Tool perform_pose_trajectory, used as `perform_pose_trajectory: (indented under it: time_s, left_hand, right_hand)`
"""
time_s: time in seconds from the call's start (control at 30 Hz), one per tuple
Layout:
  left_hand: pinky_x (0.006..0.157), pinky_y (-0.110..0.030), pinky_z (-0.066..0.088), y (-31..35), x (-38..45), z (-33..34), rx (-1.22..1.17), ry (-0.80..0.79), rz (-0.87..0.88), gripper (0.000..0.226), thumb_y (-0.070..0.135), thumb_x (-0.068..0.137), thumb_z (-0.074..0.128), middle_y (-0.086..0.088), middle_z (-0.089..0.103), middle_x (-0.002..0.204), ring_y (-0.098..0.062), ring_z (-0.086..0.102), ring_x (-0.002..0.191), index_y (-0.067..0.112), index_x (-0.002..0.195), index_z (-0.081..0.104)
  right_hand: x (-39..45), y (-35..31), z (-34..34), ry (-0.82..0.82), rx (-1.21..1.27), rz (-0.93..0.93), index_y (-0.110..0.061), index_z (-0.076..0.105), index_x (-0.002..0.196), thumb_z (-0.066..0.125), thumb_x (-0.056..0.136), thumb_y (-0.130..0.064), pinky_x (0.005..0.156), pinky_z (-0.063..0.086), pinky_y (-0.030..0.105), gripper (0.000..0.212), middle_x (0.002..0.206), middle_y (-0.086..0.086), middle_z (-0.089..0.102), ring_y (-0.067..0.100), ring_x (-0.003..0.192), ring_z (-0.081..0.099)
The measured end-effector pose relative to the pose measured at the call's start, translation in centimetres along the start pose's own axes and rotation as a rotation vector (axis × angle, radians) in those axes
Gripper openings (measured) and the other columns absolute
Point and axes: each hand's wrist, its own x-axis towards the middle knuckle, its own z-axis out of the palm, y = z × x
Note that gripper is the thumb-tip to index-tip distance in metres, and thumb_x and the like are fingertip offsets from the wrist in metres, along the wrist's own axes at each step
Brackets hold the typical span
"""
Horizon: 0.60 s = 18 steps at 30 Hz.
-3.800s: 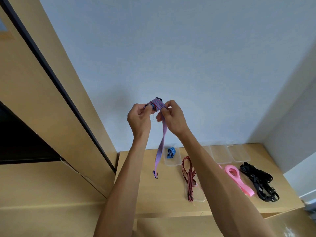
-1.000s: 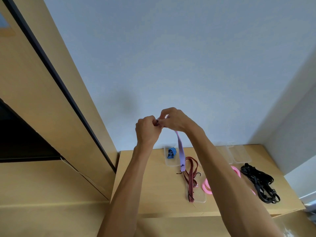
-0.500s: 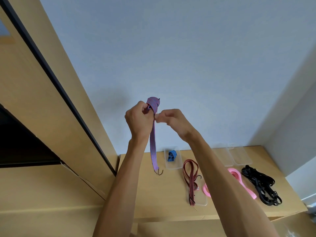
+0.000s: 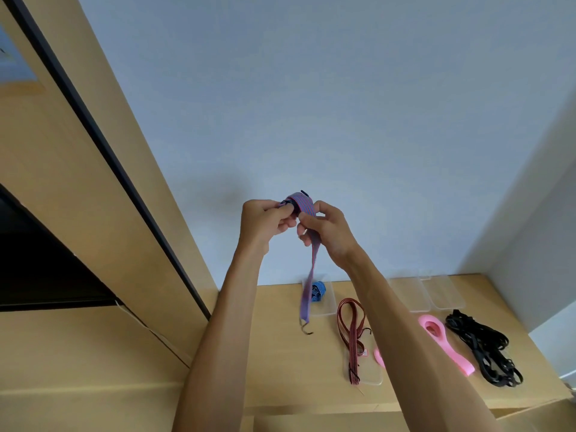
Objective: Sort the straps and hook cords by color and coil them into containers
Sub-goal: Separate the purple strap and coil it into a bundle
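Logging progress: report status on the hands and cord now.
Left hand pinches coil. Right hand grips purple cord, tail hanging, hook free. Nothing in the way.

Purple-striped cord [image 4: 312, 263], pink strap [image 4: 442, 344], black straps [image 4: 480, 347].

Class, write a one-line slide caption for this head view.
Both hands, left and right, coil a blue-and-red striped hook cord above a wooden table.

Four containers [image 4: 324, 307], five cord bundles [image 4: 350, 332].
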Motion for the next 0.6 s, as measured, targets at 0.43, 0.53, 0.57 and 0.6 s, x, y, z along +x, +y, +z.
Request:
perform_pose_trajectory:
  time_s: [0.43, 0.53, 0.57, 0.6]
  left_hand:
    - [0.06, -0.019, 0.054, -2.1, -0.2, 2.4, -0.512, -0.021, -0.186, 0.014, 0.017, 0.097, 0.063, -0.005, 0.075, 0.077, -0.011, 0.069, 0.065, 0.007, 0.095, 0.071]
    - [0.052, -0.017, 0.041, -2.0, 0.3, 1.9, -0.44, -0.097, -0.271, 0.018, 0.025, 0.098, 0.061, -0.003, 0.069, 0.075, -0.009, 0.057, 0.057, 0.01, 0.096, 0.07]
    - [0.05, -0.017, 0.038, -1.9, 0.5, 1.8, -0.417, -0.117, -0.295, 0.018, 0.025, 0.098, 0.06, -0.002, 0.064, 0.072, -0.009, 0.051, 0.055, 0.01, 0.093, 0.069]
    - [0.048, -0.017, 0.036, -1.8, 0.6, 1.8, -0.392, -0.126, -0.308, 0.018, 0.024, 0.097, 0.061, -0.002, 0.059, 0.07, -0.009, 0.048, 0.054, 0.01, 0.089, 0.068]
  right_hand:
    - [-0.1, 1.4, -0.2, 0.21, -0.017, -0.102, -0.009, 0.048, 0.107, 0.067, 0.094, -0.027, 0.055, 0.044, 0.029, 0.029, 0.068, 0.011, 0.069, 0.021, 0.056, 0.055]
    - [0.3, 0.7, -0.6, 0.119, -0.136, -0.205, -0.014, 0.059, 0.119, 0.062, 0.097, -0.023, 0.05, 0.043, 0.026, 0.023, 0.065, 0.003, 0.064, 0.015, 0.055, 0.055]
    - [0.4, 0.4, -0.6, 0.109, -0.169, -0.224, -0.014, 0.062, 0.116, 0.061, 0.098, -0.022, 0.05, 0.043, 0.025, 0.02, 0.064, 0.002, 0.063, 0.014, 0.054, 0.054]
    - [0.5, 0.3, -0.6, 0.116, -0.194, -0.235, -0.013, 0.064, 0.113, 0.062, 0.097, -0.022, 0.05, 0.043, 0.025, 0.018, 0.062, 0.0, 0.062, 0.014, 0.053, 0.053]
